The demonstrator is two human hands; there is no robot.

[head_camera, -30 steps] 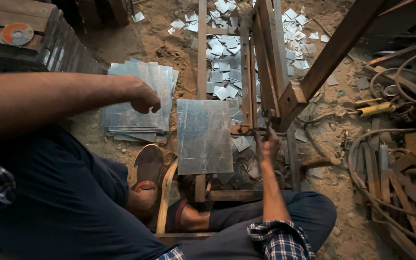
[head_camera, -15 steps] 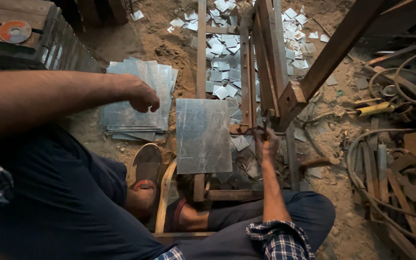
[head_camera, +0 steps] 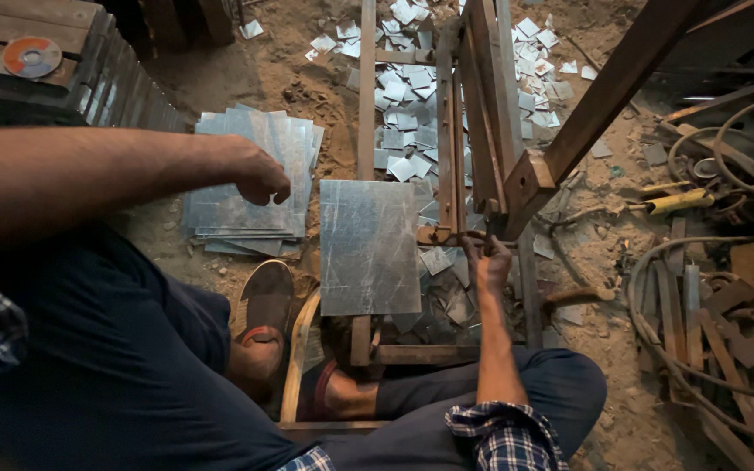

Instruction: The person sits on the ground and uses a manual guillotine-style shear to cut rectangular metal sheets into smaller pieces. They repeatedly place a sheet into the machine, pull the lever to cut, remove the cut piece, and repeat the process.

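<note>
- The left hand (head_camera: pixel 259 174) is hovering over the stack of metal sheets (head_camera: pixel 250 187) lying on the dirt floor (head_camera: pixel 220 83), its fingers curling loosely together and gripping nothing.
- The right hand (head_camera: pixel 488 262) is closing its fingers on the rusty lever (head_camera: pixel 482 231) of the wooden cutting frame (head_camera: pixel 482 113).
- A single metal sheet (head_camera: pixel 368 247) is resting flat on the frame between the two hands, its long axis running away from the person, its right edge near the right hand.
- Small cut metal pieces (head_camera: pixel 412 153) are lying scattered beyond it.

Dim, warm light; edges dark, slightly distorted.
</note>
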